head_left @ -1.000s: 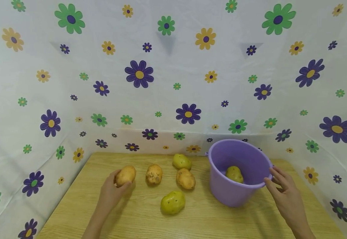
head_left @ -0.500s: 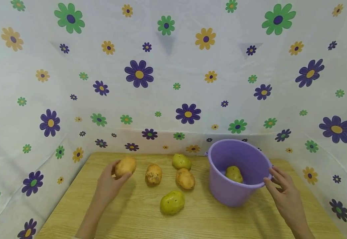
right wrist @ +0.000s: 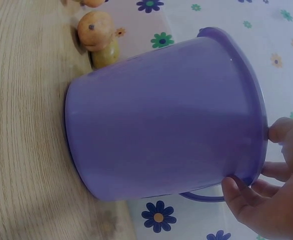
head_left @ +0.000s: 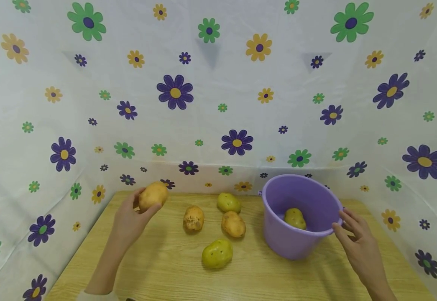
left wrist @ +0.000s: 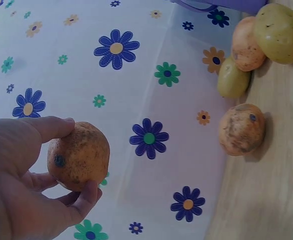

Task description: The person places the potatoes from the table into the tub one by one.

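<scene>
My left hand (head_left: pixel 129 223) grips a tan potato (head_left: pixel 153 195) between thumb and fingers, raised above the table on the left. In the left wrist view this potato (left wrist: pixel 81 156) shows a dark spot and stands against the flowered cloth. My right hand (head_left: pixel 365 251) holds the right side of a purple bucket (head_left: pixel 290 246) at its rim; the right wrist view shows thumb and fingers (right wrist: pixel 236 200) about the rim. Inside the bucket lies a green potato (head_left: pixel 295 218).
Between left hand and bucket, a blotched tan potato (head_left: pixel 193 218), a smoother tan potato (head_left: pixel 233 224), a green potato (head_left: pixel 228 203) at the back and another green potato (head_left: pixel 217 254) in front lie on the wooden table (head_left: pixel 188 284). Flowered cloth (head_left: pixel 210 121) rises behind and at both sides.
My left hand has lifted the tan potato off the table, upward and slightly left. The right hand and bucket have stayed in place.
</scene>
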`<state>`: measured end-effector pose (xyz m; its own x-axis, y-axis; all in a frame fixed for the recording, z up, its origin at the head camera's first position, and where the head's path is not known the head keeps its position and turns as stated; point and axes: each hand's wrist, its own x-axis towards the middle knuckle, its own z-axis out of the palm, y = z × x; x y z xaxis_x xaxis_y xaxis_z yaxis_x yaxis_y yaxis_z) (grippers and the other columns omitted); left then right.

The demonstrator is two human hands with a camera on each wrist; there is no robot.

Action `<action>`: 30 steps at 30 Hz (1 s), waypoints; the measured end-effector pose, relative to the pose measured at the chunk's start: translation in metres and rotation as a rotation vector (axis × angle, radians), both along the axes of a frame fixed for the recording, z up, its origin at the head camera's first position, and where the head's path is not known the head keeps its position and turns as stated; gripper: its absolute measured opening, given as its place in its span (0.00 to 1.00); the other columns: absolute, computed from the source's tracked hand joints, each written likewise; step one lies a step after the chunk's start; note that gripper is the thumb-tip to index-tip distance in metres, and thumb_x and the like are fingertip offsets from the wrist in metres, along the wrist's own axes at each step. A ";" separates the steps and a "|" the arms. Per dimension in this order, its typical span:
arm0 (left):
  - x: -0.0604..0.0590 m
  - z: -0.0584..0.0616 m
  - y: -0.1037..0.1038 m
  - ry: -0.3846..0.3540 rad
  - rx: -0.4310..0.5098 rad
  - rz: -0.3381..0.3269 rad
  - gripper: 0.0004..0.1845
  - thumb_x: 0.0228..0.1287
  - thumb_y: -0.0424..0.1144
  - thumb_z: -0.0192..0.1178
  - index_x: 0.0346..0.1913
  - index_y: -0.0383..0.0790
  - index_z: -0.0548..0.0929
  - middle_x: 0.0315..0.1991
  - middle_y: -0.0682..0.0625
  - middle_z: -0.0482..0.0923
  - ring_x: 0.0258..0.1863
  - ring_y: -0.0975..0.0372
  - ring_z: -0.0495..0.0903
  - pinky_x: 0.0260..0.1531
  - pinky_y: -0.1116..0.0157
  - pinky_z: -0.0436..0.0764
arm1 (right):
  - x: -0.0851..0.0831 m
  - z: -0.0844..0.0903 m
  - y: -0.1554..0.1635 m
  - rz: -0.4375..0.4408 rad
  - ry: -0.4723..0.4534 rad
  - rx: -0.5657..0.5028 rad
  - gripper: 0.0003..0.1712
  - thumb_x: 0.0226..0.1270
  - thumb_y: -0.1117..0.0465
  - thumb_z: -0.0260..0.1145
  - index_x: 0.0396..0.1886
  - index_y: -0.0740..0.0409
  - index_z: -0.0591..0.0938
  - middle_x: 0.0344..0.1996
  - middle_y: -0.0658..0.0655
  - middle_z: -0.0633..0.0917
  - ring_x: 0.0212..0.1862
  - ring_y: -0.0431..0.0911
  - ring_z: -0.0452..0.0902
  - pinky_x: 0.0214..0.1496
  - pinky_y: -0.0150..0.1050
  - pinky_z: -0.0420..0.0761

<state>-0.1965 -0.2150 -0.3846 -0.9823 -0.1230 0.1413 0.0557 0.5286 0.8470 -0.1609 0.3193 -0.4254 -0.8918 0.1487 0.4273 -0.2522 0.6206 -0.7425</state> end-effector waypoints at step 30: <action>-0.008 0.032 0.028 0.070 0.043 -0.052 0.45 0.69 0.57 0.67 0.78 0.36 0.62 0.67 0.37 0.70 0.65 0.46 0.72 0.64 0.48 0.77 | 0.000 0.000 0.001 0.005 0.015 -0.006 0.27 0.78 0.63 0.64 0.69 0.75 0.73 0.70 0.69 0.69 0.52 0.18 0.66 0.47 0.12 0.71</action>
<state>-0.2046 -0.1872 -0.3523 -0.9755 -0.0790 0.2052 0.1419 0.4868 0.8619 -0.1607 0.3205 -0.4251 -0.8861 0.1468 0.4397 -0.2667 0.6144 -0.7426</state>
